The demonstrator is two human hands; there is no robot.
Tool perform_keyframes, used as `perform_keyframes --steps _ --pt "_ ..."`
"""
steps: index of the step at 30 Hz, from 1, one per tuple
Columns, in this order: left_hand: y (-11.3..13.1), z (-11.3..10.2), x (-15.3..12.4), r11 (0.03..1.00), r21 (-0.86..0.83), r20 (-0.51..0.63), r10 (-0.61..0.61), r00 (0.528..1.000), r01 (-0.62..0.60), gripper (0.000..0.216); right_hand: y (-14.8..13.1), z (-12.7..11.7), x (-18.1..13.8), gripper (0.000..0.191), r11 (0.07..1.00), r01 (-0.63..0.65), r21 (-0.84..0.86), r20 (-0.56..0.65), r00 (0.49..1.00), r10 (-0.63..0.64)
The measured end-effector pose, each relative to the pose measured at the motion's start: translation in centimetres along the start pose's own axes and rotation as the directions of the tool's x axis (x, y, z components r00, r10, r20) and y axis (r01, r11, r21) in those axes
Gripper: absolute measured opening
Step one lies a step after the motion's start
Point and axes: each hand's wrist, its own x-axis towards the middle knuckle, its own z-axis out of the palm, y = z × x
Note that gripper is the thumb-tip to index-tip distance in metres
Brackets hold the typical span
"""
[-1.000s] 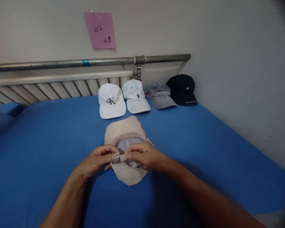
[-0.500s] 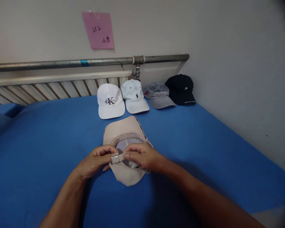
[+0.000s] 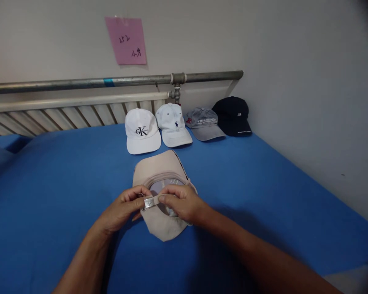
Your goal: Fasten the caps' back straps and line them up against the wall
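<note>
A beige baseball cap (image 3: 167,230) lies turned over on the blue sheet, its brim pointing away from me and its pale inside partly showing. Across its back opening runs an adjuster strap (image 3: 156,199) with a silver metal buckle (image 3: 149,202). My left hand (image 3: 122,206) is closed, thumb and fingers pinching the strap at the buckle's left side. With thumb and forefinger my right hand (image 3: 184,202) pinches the strap just right of the buckle. Part of the cap's right side is hidden behind my right hand.
Beyond it, against the wall, stand a white cap (image 3: 142,130), a pale blue cap (image 3: 173,124), a grey cap (image 3: 205,124) and a black cap (image 3: 233,116). A radiator (image 3: 79,116) and a metal pipe (image 3: 141,79) run behind the blue sheet (image 3: 64,171). Pink paper (image 3: 125,41) hangs above.
My right hand has slid slightly left along the strap, so less strap shows between it and the buckle. The buckle plate now faces me flatter. The other caps have stayed put.
</note>
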Motion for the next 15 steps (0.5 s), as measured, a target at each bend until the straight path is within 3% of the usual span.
perform_keyframes --steps 5,15 --pt "0.12 0.15 -0.04 1.000 -0.012 -0.014 0.006 1.000 -0.006 0.021 0.53 0.33 0.14 0.016 0.998 -0.035 -0.058 -0.062 0.998 0.031" --pt "-0.33 0.43 0.04 0.991 -0.051 -0.024 0.121 0.992 -0.123 0.015 0.51 0.73 0.14 0.015 0.996 -0.073 -0.054 -0.028 0.997 0.072"
